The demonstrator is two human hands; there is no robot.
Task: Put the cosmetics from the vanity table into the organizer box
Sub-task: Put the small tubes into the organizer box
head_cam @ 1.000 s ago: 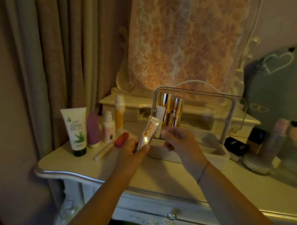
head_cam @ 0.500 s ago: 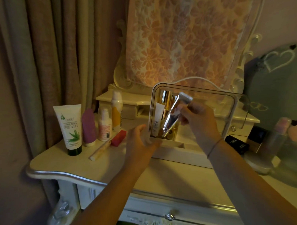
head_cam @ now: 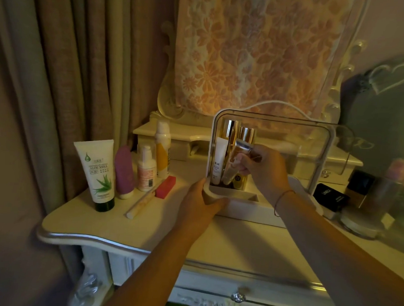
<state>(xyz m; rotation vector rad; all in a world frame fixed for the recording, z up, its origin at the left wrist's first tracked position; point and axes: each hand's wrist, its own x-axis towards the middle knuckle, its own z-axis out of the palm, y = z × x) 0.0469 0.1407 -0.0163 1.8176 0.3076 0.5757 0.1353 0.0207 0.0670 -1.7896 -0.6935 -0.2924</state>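
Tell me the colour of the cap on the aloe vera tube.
Dark green, nearly black in this dim light, on the aloe vera tube; the head view shows it.

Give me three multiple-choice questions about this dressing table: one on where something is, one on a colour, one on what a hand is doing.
1. Where does the aloe tube stand?
A. inside the box
B. on the table, left of the box
C. on the drawer front

2. What colour is the small block lying beside the pump bottle?
A. red
B. blue
C. black

3. What is the left hand doing?
A. hanging free
B. lifting the aloe tube
C. gripping the box's front left corner

Answers:
1 B, it stands upright at the table's left end, apart from the box.
2 A, it shows red-pink.
3 C, its fingers wrap that corner while the right hand holds a small tube in the box.
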